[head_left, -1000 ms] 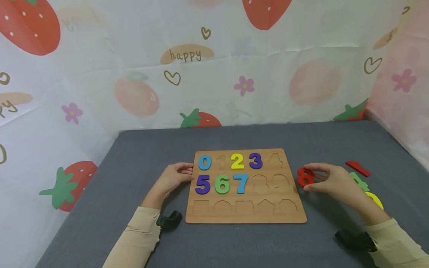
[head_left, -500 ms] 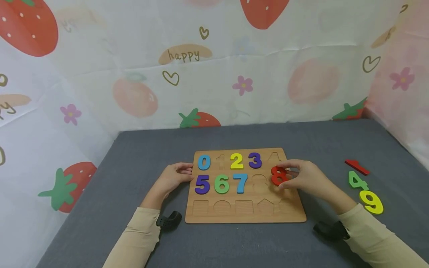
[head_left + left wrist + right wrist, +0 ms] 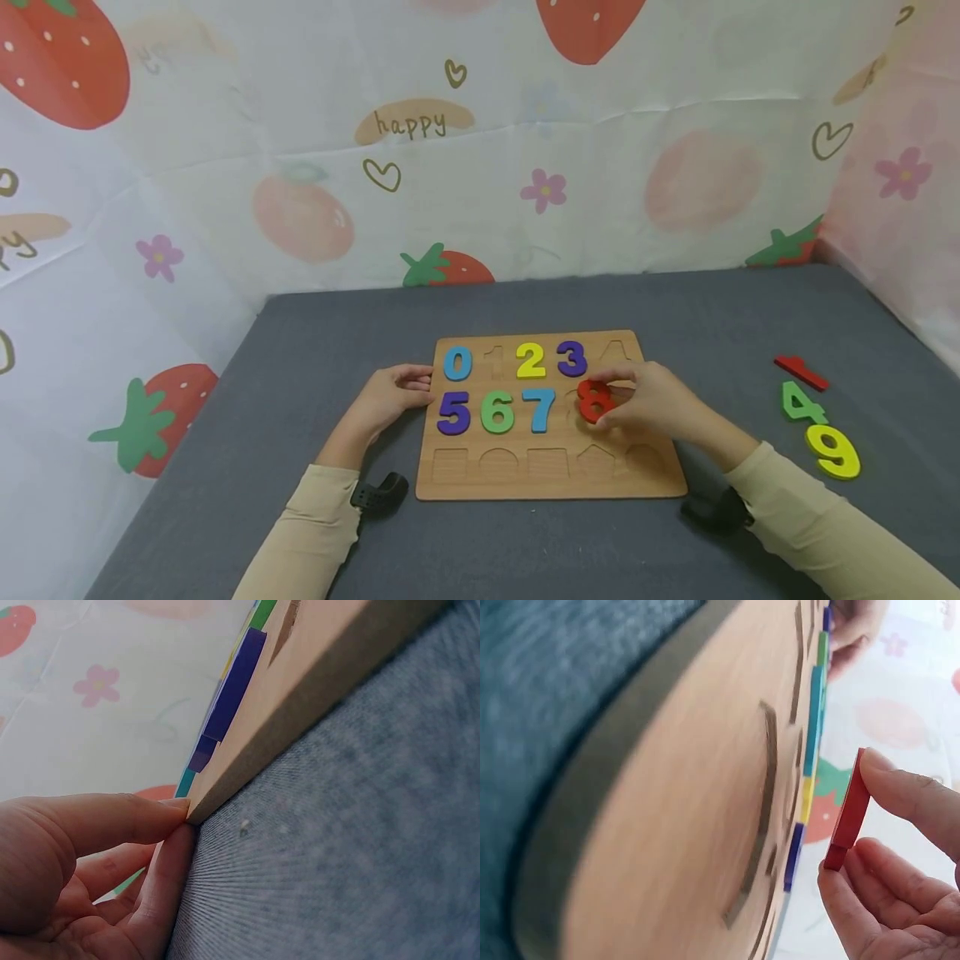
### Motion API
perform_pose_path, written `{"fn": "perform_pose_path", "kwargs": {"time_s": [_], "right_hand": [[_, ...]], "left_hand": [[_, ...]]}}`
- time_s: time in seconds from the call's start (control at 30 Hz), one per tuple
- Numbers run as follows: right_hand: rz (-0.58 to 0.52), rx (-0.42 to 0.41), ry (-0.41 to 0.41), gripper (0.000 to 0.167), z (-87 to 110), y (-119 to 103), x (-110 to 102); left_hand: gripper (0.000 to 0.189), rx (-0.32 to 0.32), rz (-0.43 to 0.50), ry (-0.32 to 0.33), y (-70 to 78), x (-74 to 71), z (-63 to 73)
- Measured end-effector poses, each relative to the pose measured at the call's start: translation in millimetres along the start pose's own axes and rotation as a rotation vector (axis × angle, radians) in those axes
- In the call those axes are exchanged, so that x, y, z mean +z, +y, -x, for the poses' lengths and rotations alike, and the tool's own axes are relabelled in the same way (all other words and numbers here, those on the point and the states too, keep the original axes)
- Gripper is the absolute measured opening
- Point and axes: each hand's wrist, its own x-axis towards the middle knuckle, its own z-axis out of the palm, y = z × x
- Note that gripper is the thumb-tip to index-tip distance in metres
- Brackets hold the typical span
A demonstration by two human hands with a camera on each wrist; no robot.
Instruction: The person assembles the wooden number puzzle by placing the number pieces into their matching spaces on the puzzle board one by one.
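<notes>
A wooden number puzzle board (image 3: 551,487) lies on the grey cloth. Its left edge is held by my left hand (image 3: 390,398), thumb and fingers (image 3: 169,862) at the edge. My right hand (image 3: 652,404) pinches a red number 8 piece (image 3: 596,402) between thumb and fingertips, over the 8 recess in the middle row. In the right wrist view the red 8 (image 3: 849,814) is tilted and apart from the board. Blue 0 (image 3: 457,364), yellow 2 (image 3: 531,361), purple 3 (image 3: 572,359), purple 5 (image 3: 453,413), green 6 (image 3: 497,412) and blue 7 (image 3: 538,410) sit on the board.
Right of the board lie a red 1 (image 3: 802,372), a green 4 (image 3: 802,402) and a yellow 9 (image 3: 832,452) on the cloth (image 3: 337,333). A printed curtain (image 3: 480,200) hangs behind the table. Shape recesses (image 3: 597,461) line the board's front row.
My right hand has carried the red 8 leftward from beside the board to over its middle row, uncovering the 4 and 9. My left hand stays at the board's edge.
</notes>
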Motion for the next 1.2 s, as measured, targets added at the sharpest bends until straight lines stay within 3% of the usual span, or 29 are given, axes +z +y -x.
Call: {"fn": "perform_pose_path", "kwargs": {"time_s": [0.53,0.87,1.2], "right_hand": [[0.055,-0.004,-0.028,0.06,-11.3,-5.9,10.9],[-0.012,0.044,-0.053,0.06,-14.4,-7.4,16.0],[0.015,0.063,-0.058,0.061,-16.6,-9.5,21.6]], "left_hand": [[0.048,-0.002,-0.002,0.003,0.7,0.6,-0.6],[0.048,0.002,0.002,-0.004,0.3,0.5,-1.3],[0.048,-0.005,0.002,0.001,-1.5,0.3,-0.3]]}}
